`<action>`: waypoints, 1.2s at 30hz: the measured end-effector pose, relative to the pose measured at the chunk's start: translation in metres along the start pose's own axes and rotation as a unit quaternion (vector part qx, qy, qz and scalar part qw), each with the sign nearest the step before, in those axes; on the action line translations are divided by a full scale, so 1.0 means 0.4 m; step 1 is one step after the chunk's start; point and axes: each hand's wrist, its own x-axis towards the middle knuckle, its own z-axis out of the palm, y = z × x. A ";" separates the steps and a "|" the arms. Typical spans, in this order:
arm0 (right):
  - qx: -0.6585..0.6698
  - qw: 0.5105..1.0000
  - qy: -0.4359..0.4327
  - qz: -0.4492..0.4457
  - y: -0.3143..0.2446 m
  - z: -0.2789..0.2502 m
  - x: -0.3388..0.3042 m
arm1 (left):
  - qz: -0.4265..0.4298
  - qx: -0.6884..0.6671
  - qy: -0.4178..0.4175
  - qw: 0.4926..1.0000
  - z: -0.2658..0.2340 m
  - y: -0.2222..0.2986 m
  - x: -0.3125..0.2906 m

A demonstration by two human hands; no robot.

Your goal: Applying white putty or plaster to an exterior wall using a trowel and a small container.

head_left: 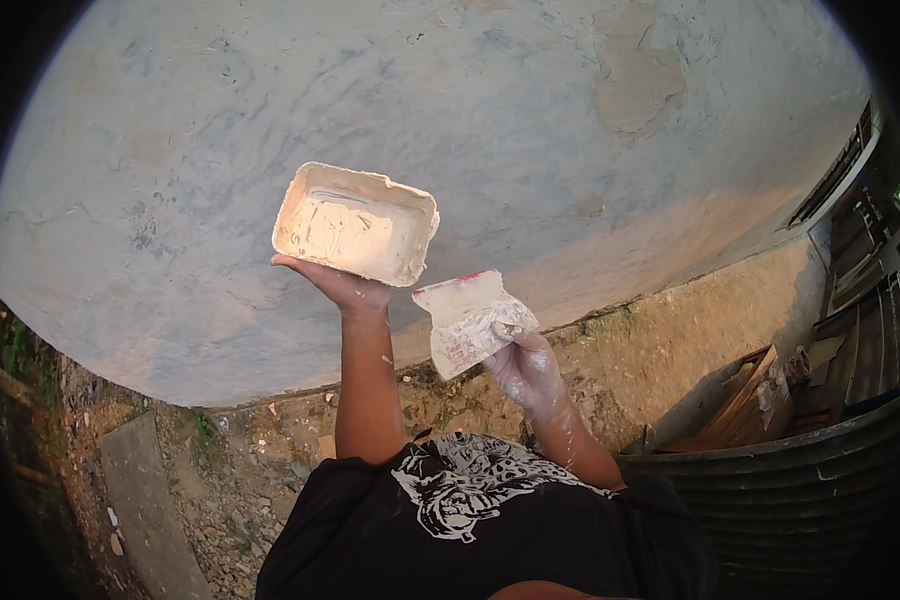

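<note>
My left hand (345, 285) holds up a rectangular tub (355, 222) from beneath, its open side facing me. Pale filler coats the tub's inside and crusts along its rim; a chip breaks the upper edge. Most of the fingers are hidden behind it. To the right and a little lower, my right hand (530, 365) grips a flat, wide-bladed scraper (470, 318), thumb pressed on its face. White filler smears the scraper, and a reddish streak runs along its top edge. White residue also covers that hand. Scraper and tub are close together but apart.
A grey-white plastered wall (510, 130) rises in front, with a rough bare patch (638, 75) at upper right. Rubble-strewn ground (260, 480) and a concrete slab (150, 500) lie at lower left. Wooden boards (735, 400) and a corrugated sheet (800, 490) stand on the right.
</note>
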 end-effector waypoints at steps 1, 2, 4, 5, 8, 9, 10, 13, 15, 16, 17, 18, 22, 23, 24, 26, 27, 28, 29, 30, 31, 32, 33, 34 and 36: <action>0.000 1.000 -0.001 0.000 0.009 0.000 0.001 | -0.007 -0.016 0.004 1.000 -0.008 -0.002 -0.003; 0.014 1.000 -0.006 0.006 0.020 0.000 0.004 | -0.014 -0.031 0.008 0.999 -0.008 0.001 -0.007; 0.029 0.999 -0.013 0.013 0.034 -0.002 0.010 | -0.001 -0.020 0.022 1.000 0.001 0.000 -0.016; 0.046 0.998 -0.021 0.023 0.040 -0.003 0.013 | 0.011 -0.009 0.036 0.999 0.007 0.001 -0.022; 0.058 0.997 -0.028 0.046 0.059 -0.003 0.019 | 0.011 -0.021 0.060 0.998 0.016 0.002 -0.025; 0.052 0.997 -0.026 0.056 0.064 -0.002 0.022 | 0.013 -0.020 0.059 0.998 0.014 0.004 -0.026; 0.052 0.997 -0.028 0.058 0.071 -0.001 0.025 | -0.011 -0.018 0.077 0.997 0.007 0.002 -0.026; 0.009 0.995 -0.031 0.092 0.092 0.010 0.039 | -0.005 0.029 0.074 0.997 -0.042 -0.011 -0.020; 0.022 0.995 -0.028 0.097 0.103 0.013 0.044 | 0.018 0.074 0.056 0.996 -0.060 -0.017 -0.022; 0.022 0.995 -0.029 0.098 0.106 0.016 0.045 | 0.018 0.082 0.064 0.994 -0.070 -0.019 -0.022; 0.044 0.994 -0.033 0.097 0.108 0.019 0.044 | 0.017 0.091 0.072 0.993 -0.070 -0.019 -0.025; 0.066 0.992 -0.037 0.096 0.109 0.022 0.042 | 0.017 0.091 0.073 0.993 -0.071 -0.017 -0.027; 0.074 0.992 -0.041 0.091 0.106 0.025 0.037 | 0.010 0.073 0.064 0.995 -0.034 -0.001 -0.041; 0.082 0.992 -0.047 0.086 0.106 0.021 0.036 | 0.008 0.062 0.069 0.996 -0.016 0.003 -0.049; 0.089 0.991 -0.053 0.082 0.106 0.017 0.036 | 0.009 0.062 0.069 0.996 -0.006 0.004 -0.053; 0.107 0.990 -0.054 0.080 0.110 0.005 0.039 | 0.012 0.063 0.096 0.993 0.009 0.004 -0.059; 0.126 0.988 -0.053 0.078 0.112 0.000 0.040 | 0.013 0.062 0.096 0.993 0.014 0.005 -0.060; 0.126 0.988 -0.055 0.078 0.112 -0.002 0.039 | 0.013 0.052 0.107 0.993 0.018 0.006 -0.062; 0.130 0.987 -0.053 0.078 0.114 -0.004 0.039 | 0.013 0.042 0.118 0.992 0.019 0.008 -0.064; 0.134 0.987 -0.051 0.078 0.115 -0.004 0.038 | 0.014 0.041 0.118 0.992 0.018 0.007 -0.065; 0.133 0.987 -0.052 0.078 0.115 -0.003 0.036 | 0.025 0.052 0.108 0.993 0.015 0.006 -0.065; 0.143 0.985 -0.051 0.078 0.114 0.000 0.032 | 0.035 0.063 0.097 0.993 0.013 0.007 -0.066; 0.153 0.984 -0.049 0.077 0.113 0.003 0.029 | 0.037 0.064 0.097 0.993 0.011 0.010 -0.067; 0.154 0.984 -0.050 0.078 0.110 0.003 0.028 | 0.020 0.012 0.083 0.996 0.009 0.015 -0.067; 0.205 0.976 -0.064 0.036 0.095 0.000 0.028 | 0.003 -0.040 0.066 0.997 0.000 0.019 -0.064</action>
